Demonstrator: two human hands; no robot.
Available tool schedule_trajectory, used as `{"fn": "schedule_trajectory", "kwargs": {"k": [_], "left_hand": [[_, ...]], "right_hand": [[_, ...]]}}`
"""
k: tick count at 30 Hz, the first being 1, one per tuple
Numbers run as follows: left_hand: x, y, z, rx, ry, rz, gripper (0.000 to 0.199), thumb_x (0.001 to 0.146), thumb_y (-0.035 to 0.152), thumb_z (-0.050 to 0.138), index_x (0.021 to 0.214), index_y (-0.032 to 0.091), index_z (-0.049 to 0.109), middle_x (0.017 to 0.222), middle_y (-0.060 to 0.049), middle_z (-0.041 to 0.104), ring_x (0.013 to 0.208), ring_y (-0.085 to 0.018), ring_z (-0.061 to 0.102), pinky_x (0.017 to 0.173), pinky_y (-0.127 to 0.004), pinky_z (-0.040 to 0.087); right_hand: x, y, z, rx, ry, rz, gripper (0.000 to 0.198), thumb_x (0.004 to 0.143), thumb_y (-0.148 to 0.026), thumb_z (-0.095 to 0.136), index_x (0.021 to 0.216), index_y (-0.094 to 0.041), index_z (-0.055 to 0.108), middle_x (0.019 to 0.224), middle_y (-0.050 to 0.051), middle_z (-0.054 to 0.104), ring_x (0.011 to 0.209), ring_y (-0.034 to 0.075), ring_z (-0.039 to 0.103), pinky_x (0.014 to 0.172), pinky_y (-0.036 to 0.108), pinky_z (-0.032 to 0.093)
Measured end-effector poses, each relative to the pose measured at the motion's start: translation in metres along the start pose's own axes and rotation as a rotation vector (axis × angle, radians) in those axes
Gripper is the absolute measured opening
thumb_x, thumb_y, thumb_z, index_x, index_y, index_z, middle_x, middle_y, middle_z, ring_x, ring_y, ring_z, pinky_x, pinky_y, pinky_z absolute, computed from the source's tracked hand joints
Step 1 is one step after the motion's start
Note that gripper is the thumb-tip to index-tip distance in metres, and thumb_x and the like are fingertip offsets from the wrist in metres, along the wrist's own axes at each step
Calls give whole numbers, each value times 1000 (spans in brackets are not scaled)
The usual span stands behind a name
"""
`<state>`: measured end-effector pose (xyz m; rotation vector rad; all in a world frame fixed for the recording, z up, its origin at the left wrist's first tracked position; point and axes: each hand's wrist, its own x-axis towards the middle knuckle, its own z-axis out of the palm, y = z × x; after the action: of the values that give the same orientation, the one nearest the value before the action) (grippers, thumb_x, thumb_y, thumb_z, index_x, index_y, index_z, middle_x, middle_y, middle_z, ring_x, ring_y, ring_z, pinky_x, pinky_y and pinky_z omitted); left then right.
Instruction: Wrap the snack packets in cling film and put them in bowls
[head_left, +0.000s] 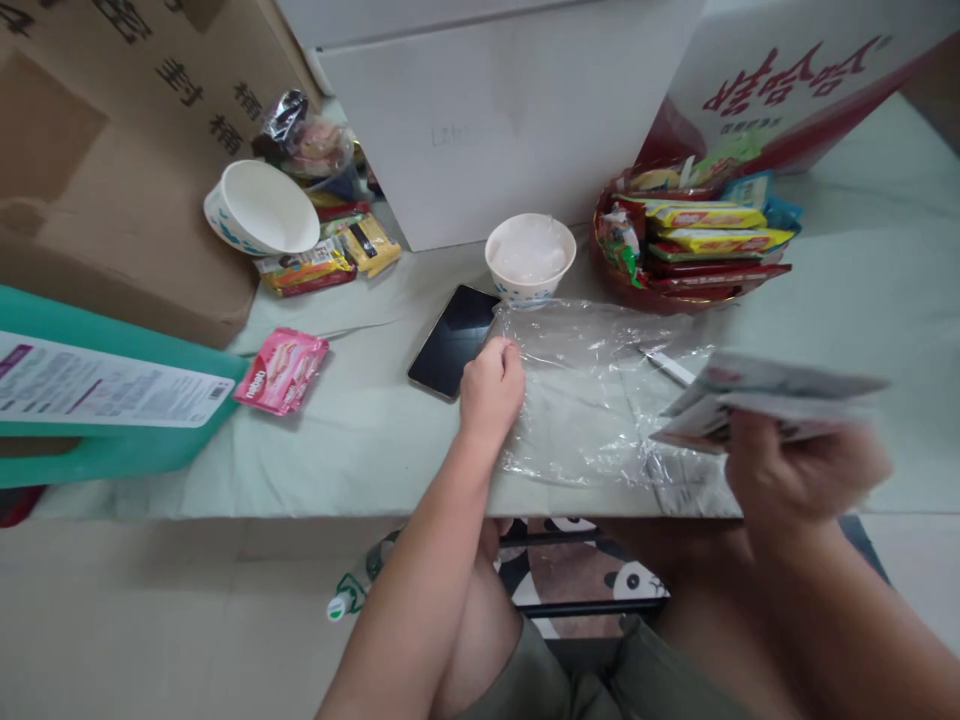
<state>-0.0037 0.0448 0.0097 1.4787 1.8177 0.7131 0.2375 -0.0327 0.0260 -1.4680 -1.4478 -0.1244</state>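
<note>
My left hand (493,388) is closed at the left edge of a clear plastic bag (577,400) that lies flat on the table, pinching its rim. Beside that hand is a black phone (452,340). Raised over the right part of the bag, my right hand (802,465) grips a few flat printed packets (772,395), smeared by motion. A white-handled tool (667,366), perhaps a knife, lies on the bag, its tip hard to make out. Behind the bag stands a paper bowl (530,258) with clear plastic inside.
A red basket (660,293) of wrapped snacks stands at the back right. Leftward are a pink wafer packet (283,370), a tilted paper bowl (262,210), snack packs (322,262), a green container (112,390) and a cardboard box (112,200). A white box (510,120) blocks the back.
</note>
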Motion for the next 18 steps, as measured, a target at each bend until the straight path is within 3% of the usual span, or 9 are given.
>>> {"fn": "schedule_trajectory", "kwargs": {"k": [1, 3, 6, 8, 10, 12, 16, 18], "left_hand": [[-1, 1, 0, 12, -1, 6, 25, 99, 30, 43, 91, 24, 66, 80, -5, 73, 81, -22, 67, 76, -32, 42], [-2, 2, 0, 26, -6, 19, 26, 99, 30, 43, 91, 23, 66, 79, -5, 73, 82, -22, 67, 76, -31, 42], [-1, 3, 1, 17, -11, 34, 26, 99, 30, 42, 93, 22, 67, 78, -4, 72, 77, -19, 66, 73, -29, 42], [0, 3, 2, 13, -18, 32, 26, 99, 31, 43, 93, 22, 66, 77, -3, 71, 76, -19, 65, 72, -29, 42], [1, 3, 3, 8, -24, 31, 26, 98, 33, 43, 91, 21, 65, 76, -3, 70, 75, -18, 64, 71, -29, 42], [1, 2, 3, -7, -27, 35, 26, 98, 34, 43, 90, 21, 64, 75, -2, 70, 72, -18, 62, 69, -28, 41], [1, 2, 2, -28, -22, 45, 25, 97, 31, 42, 83, 22, 61, 74, -2, 68, 69, -17, 59, 68, -28, 39], [0, 2, 1, -23, -25, 54, 25, 95, 29, 42, 79, 22, 60, 74, -2, 67, 70, -17, 59, 69, -28, 38]], "right_hand": [[10, 3, 3, -27, 82, 42, 7, 77, -32, 75, 84, -33, 77, 71, 6, 69, 61, 30, 65, 55, 45, 45], [39, 6, 12, -19, 167, 66, 15, 77, -37, 74, 87, -26, 77, 75, 8, 70, 64, 28, 65, 60, 46, 47], [98, -3, 27, 8, 82, 5, 29, 87, -39, 67, 102, -15, 75, 90, 10, 72, 85, 27, 68, 79, 45, 53], [140, -16, 39, -56, 24, -44, 32, 93, -28, 61, 110, -3, 70, 106, 15, 72, 102, 25, 67, 95, 42, 50], [176, -30, 54, -192, -96, -31, 36, 95, -23, 59, 116, 5, 65, 115, 17, 71, 111, 24, 63, 103, 39, 45], [198, -38, 71, -308, -267, 23, 50, 97, -30, 56, 129, 8, 57, 133, 20, 64, 128, 29, 57, 108, 40, 38], [204, -35, 100, -542, -654, 104, 67, 91, -44, 64, 134, 6, 51, 134, 28, 63, 131, 41, 58, 100, 47, 44], [198, -31, 105, -585, -734, 89, 70, 84, -45, 73, 131, 4, 54, 129, 29, 66, 125, 43, 63, 95, 49, 49]]}}
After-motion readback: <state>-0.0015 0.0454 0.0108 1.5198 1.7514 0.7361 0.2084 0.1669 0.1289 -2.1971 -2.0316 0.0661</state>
